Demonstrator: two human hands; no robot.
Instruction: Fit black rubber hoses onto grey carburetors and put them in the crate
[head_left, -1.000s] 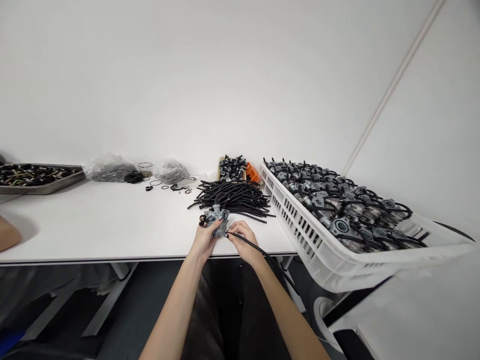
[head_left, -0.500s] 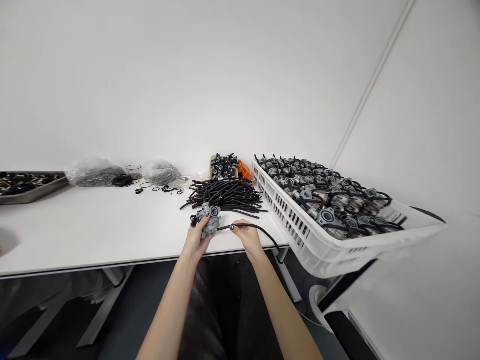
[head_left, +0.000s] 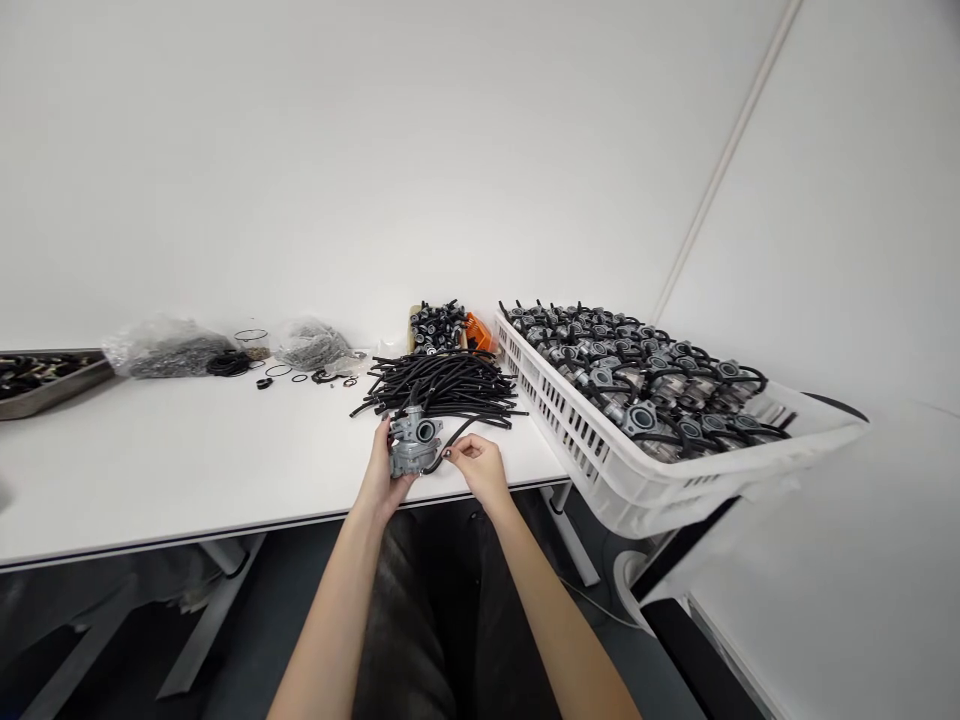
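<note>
A grey metal carburetor [head_left: 411, 457] is gripped by my left hand [head_left: 381, 473] just above the table's front edge, its round bore turned toward the right. From its lower right side a black rubber hose [head_left: 459, 432] bends up and away toward the hose pile. My right hand [head_left: 481, 465] pinches this hose close to the carburetor, thumb against fingertips. Right behind the carburetor lies a heap of black hoses [head_left: 442, 385].
To the right, a white plastic crate [head_left: 600, 490] holds rows of carburetors with hoses. Behind the heap stand a box of small black parts [head_left: 437, 328] and an orange bin [head_left: 480, 332]. Plastic bags [head_left: 311, 345], loose rings [head_left: 278, 370] and a metal tray [head_left: 60, 395] lie leftward.
The hose, which stretched out to the right past my right hand, now curves up and back. My right hand has come nearer the carburetor, and the carburetor has turned slightly.
</note>
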